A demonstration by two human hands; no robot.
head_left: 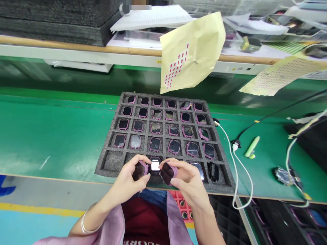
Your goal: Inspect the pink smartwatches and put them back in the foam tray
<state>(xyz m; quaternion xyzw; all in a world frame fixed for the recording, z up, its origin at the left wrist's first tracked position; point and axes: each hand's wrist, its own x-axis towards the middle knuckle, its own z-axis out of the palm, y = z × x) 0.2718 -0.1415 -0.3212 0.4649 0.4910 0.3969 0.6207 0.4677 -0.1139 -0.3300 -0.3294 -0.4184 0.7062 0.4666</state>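
My left hand (133,178) is closed on a purple-edged smartwatch case (139,170) with a dark face. In my right hand (187,177) is another purple smartwatch case (167,173), gripped between thumb and fingers. Both are held over the front row of a grey foam tray (109,172). Between them a watch with a lit white screen (155,164) shows in the tray. Several purple-framed watches, such as one with a pale screen (135,141), lie in the compartments behind. A dark strap-like piece (213,171) sits in the front right compartment.
The tray stands on a green bench (63,136). On its right are a white cable (236,177), a light green tool (252,147) and a clear-wrapped item (283,175). A yellow sheet with red arrows (194,54) hangs from the shelf above. Below is a red tray (178,195).
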